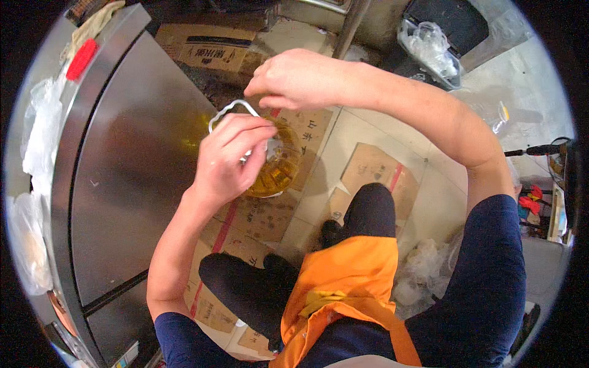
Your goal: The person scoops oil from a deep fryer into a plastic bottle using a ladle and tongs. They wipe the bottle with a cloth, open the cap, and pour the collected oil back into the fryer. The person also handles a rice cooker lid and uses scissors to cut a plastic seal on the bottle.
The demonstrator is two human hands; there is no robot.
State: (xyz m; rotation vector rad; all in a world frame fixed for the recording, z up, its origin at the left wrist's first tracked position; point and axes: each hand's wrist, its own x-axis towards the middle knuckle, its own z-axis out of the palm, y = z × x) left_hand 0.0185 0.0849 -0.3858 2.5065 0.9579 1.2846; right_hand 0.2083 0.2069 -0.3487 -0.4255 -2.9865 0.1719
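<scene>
A large clear plastic jug of yellow oil (281,172) with a white handle (234,102) stands over flattened cardboard (271,216) on the tiled floor. My left hand (234,156) is at the top of the jug, its fingers curled over the neck; the cap area is mostly hidden, and whether the fingers grip it is unclear. Above and to the right of it in the picture, my right hand (290,80) hovers beyond the jug with bent fingers. Nothing shows in that hand, though its palm side is hidden.
A stainless steel cabinet (142,170) borders the left, with a red object (82,60) and plastic bags (43,129) on top. A cardboard box (207,50) lies beyond. At the upper right is a bin with plastic bags (430,48); more bags (423,271) lie at the right.
</scene>
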